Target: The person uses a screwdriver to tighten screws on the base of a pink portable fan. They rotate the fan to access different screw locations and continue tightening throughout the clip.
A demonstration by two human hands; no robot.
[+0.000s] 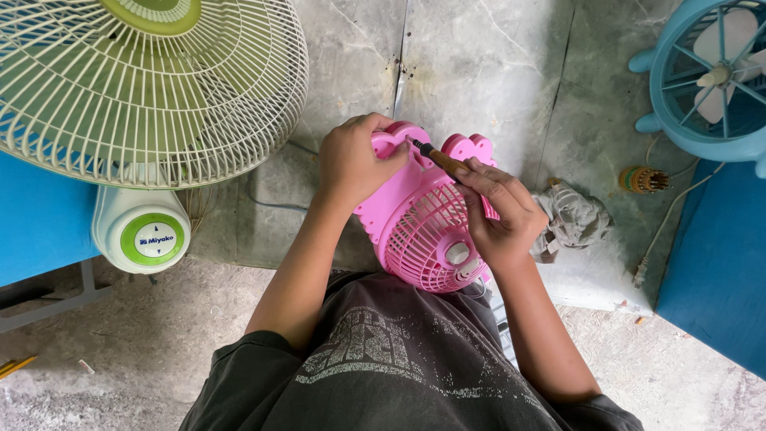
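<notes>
Your left hand [351, 160] clasps the small pink fan [423, 219], your right hand [499, 211] grips a brown-handled screwdriver [439, 157] against it, over grey concrete floor [479, 72].

A grey, cracked concrete floor [479, 72] is being lit by soft, even daylight across the middle of the frame. The upper left is being filled by a large cream wire-guarded fan with green blades [144, 80], beside a flat blue surface [36, 219]. In the upper right, a round light-blue plastic fan [706, 80] is being shown above a dark blue panel [718, 263]. A crumpled grey rag [570, 219] is lying right of centre.
</notes>
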